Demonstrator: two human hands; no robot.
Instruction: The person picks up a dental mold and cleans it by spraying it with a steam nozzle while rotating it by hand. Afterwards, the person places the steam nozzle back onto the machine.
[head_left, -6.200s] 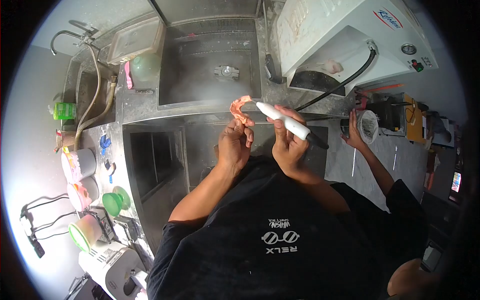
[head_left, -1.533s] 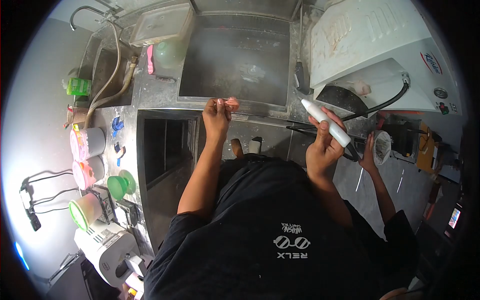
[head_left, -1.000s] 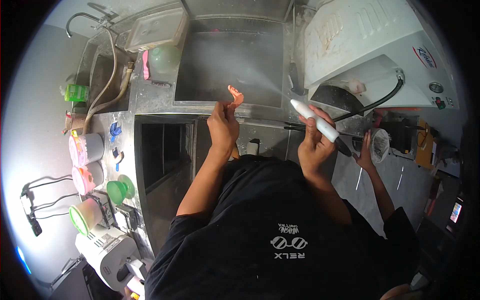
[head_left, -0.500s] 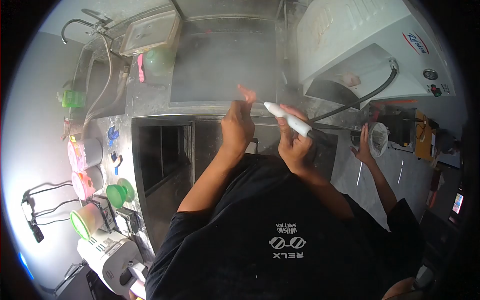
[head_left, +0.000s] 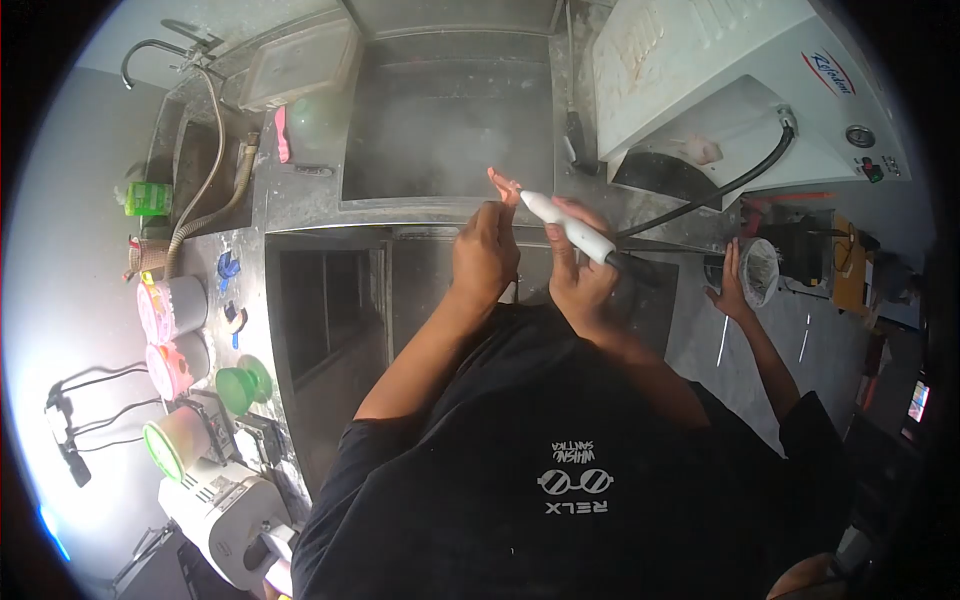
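My left hand is closed around the lower end of a pink denture base, whose thin upper part sticks out above the fingers. In my right hand is a white rotary handpiece, held with the fingers wrapped around its barrel and a dark cable at its rear. Its nose points up and left, right beside the pink piece. Whether the bit touches it, I cannot tell. Both hands are just in front of the counter's near edge, below a recessed dark metal tray with dusty haze over it.
A white machine with a black hose stands at right. Near it, a co-worker's hand is at a white bucket. On the left are a sink hose, a pink handled tool, lidded tubs and a green bowl.
Both hands have shifted slightly; the left one moved a little right with the pink piece. The handpiece nose is now closer to it. The haze over the tray looks different.
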